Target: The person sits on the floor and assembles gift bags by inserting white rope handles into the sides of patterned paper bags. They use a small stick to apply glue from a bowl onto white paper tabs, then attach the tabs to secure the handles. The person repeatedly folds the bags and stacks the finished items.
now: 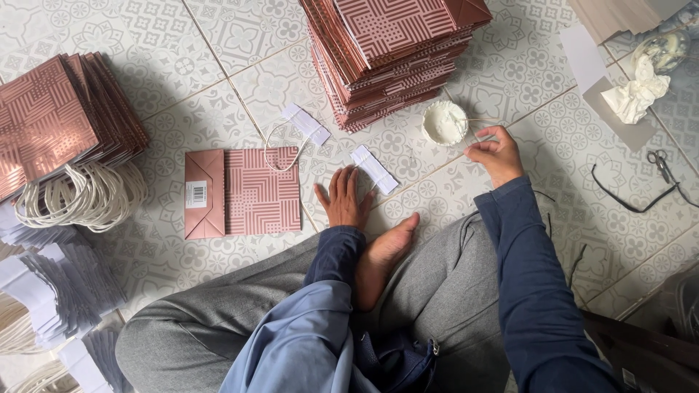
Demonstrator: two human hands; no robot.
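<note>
Currently, left hand (342, 200) is resting open at 9 o'clock of the light, flimsy white strip (374, 169), while right hand (496, 154) is pinching a thin stick (482, 120) over the glue cup (445, 122).

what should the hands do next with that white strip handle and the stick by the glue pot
Probably dip the thin stick in the right hand into the white paste pot beside it, then dab the white strip that the left hand rests next to. The flat patterned bag lies without a handle.
</note>
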